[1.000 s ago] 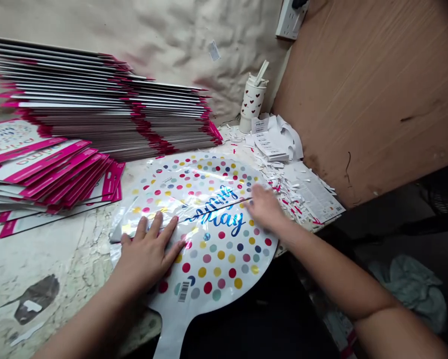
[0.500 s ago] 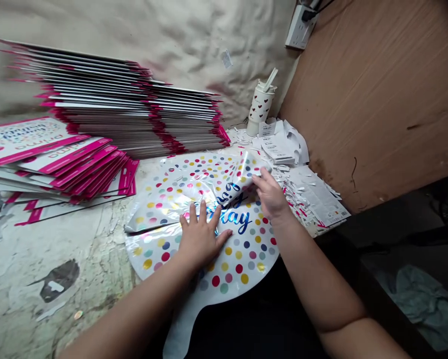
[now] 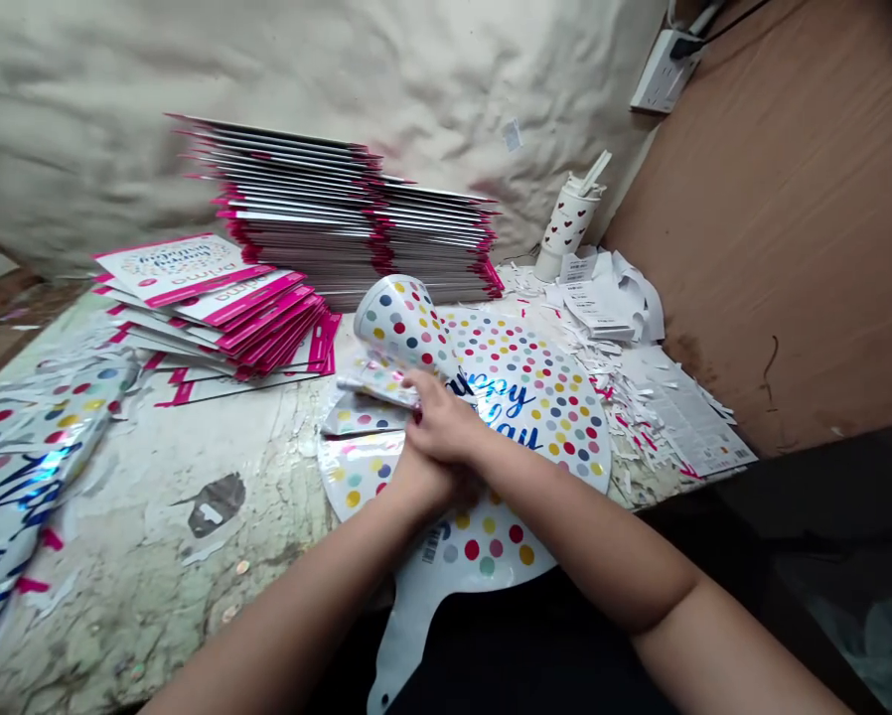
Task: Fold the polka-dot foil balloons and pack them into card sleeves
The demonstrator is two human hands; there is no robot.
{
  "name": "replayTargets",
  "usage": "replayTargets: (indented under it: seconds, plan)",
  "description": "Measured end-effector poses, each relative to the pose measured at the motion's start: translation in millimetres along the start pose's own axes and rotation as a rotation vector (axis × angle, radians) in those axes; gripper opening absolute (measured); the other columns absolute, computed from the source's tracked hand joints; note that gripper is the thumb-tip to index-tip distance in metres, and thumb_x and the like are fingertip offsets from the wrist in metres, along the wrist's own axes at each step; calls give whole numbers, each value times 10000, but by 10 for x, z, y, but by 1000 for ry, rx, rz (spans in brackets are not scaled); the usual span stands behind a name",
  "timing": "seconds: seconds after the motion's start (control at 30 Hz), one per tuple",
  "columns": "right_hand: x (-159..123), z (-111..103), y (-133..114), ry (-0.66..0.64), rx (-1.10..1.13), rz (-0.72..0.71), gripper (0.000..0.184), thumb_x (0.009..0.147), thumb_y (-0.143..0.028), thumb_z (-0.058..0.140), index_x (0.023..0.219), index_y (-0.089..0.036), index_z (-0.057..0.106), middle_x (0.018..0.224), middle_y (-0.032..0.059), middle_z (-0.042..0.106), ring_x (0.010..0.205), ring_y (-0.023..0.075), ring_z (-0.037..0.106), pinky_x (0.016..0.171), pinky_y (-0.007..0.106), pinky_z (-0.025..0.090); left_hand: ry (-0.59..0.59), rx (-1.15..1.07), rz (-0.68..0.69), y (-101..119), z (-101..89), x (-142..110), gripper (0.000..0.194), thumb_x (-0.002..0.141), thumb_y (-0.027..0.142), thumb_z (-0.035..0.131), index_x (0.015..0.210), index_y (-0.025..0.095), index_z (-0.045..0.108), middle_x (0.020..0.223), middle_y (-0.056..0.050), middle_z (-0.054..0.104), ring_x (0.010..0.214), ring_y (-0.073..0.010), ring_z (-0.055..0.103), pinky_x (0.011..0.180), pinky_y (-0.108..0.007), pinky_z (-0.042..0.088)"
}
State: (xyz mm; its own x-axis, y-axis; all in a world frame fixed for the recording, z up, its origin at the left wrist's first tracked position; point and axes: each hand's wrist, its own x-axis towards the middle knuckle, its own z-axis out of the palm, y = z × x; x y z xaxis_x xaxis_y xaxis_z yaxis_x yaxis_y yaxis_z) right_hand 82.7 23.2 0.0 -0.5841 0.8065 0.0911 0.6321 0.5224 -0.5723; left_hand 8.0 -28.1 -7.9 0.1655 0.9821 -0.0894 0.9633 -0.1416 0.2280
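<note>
A flat white foil balloon (image 3: pixel 557 402) with coloured dots and blue lettering lies before me, its tail (image 3: pixel 408 636) hanging over the table's front edge. My right hand (image 3: pixel 446 419) reaches across to the left, closed on a folded layer of the balloon. Part of that layer curls up in a loop (image 3: pixel 405 323) just beyond the fingers. Beneath the right wrist, my left hand (image 3: pixel 425 479) rests on the balloon; its fingers are hidden by the right hand. A small barcode (image 3: pixel 432 544) shows near the tail.
Tall stacks of pink-edged cards (image 3: pixel 312 218) stand against the wall, with a looser pile (image 3: pixel 223 308) in front. Another dotted foil balloon (image 3: pixel 36 467) lies at far left. Behind at right are a heart-patterned tumbler (image 3: pixel 567 228), a label strip (image 3: pixel 595 303) and paper scraps (image 3: pixel 621 397).
My right hand has carried the balloon's lifted layer leftward over my left hand, and the layer now curls up. The camera view has turned left, bringing the far-left balloon into sight.
</note>
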Motion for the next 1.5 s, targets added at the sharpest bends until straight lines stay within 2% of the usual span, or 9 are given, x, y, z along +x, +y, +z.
replayTargets:
  seconds: [0.23, 0.33, 0.47, 0.6, 0.73, 0.87, 1.0, 1.3, 1.5]
  plan:
    - [163, 54, 35, 206, -323, -4, 281, 780, -191, 496, 1055, -178, 556, 1023, 107, 591, 966, 257, 520, 830, 377, 429, 13, 17, 266, -87, 148, 54, 556, 836, 435, 451, 1356, 259, 361, 1400, -73, 395, 1282, -336, 313, 1066, -508, 198]
    - [121, -162, 251, 309, -284, 106, 214, 860, -183, 371, 964, -175, 558, 921, 83, 604, 858, 199, 554, 765, 307, 446, 18, 25, 253, -85, 185, 84, 619, 837, 551, 351, 1367, 232, 346, 1413, -112, 369, 1306, -383, 245, 1031, -587, 178]
    - [-294, -534, 634, 644, -19, 325, 306, 917, -272, 271, 1034, -155, 529, 890, 72, 601, 797, 161, 570, 740, 270, 460, 19, 61, 205, -2, 142, 115, 686, 816, 635, 294, 1337, 200, 386, 1399, -130, 374, 1307, -412, 197, 998, -611, 198]
    - [-575, -515, 540, 425, 14, 222, 311, 874, -401, 424, 1041, -221, 614, 1089, 81, 588, 1027, 212, 530, 921, 353, 399, -16, 88, 155, 124, 106, 163, 648, 821, 595, 335, 1336, 207, 397, 1361, -156, 412, 1273, -435, 240, 949, -650, 225]
    - [-428, -300, 315, 178, -17, 316, 487, 726, -587, 566, 1109, -294, 633, 1397, 53, 371, 1318, 355, 219, 1057, 520, 185, -50, 108, 152, 179, 137, 198, 646, 783, 571, 444, 1361, 294, 364, 1420, -141, 345, 1290, -469, 196, 937, -692, 180]
    - [-389, -272, 533, 337, 261, 502, 732, 762, -471, 548, 1396, -188, 318, 1398, 130, 372, 1275, 298, 351, 1019, 446, 313, -39, 128, 144, 167, 174, 201, 737, 788, 688, 283, 1402, 280, 278, 1466, -169, 247, 1306, -487, 142, 920, -691, 196]
    - [-638, -370, 916, 569, 589, 544, 631, 868, -318, 344, 1446, -235, 106, 1356, 84, 441, 1174, 182, 495, 924, 367, 427, -16, 155, 127, 187, 200, 211, 814, 757, 734, 255, 1414, 254, 247, 1460, -194, 251, 1305, -490, 147, 903, -702, 199]
    - [-751, -644, 1319, 595, 752, 594, 633, 842, -227, 281, 1444, -248, 85, 1329, 91, 464, 1135, 142, 525, 886, 379, 443, -10, 128, 147, 245, 259, 228, 880, 770, 730, 186, 1407, 128, 265, 1495, -171, 167, 1353, -416, 90, 975, -657, 188]
    - [-714, -585, 1155, 623, 854, 561, 719, 778, -215, 387, 1444, -174, 120, 1355, 97, 450, 1176, 160, 496, 946, 366, 421, 8, 80, 125, 248, 307, 235, 901, 754, 742, 229, 1429, 146, 202, 1501, -158, 145, 1357, -416, 67, 981, -683, 122]
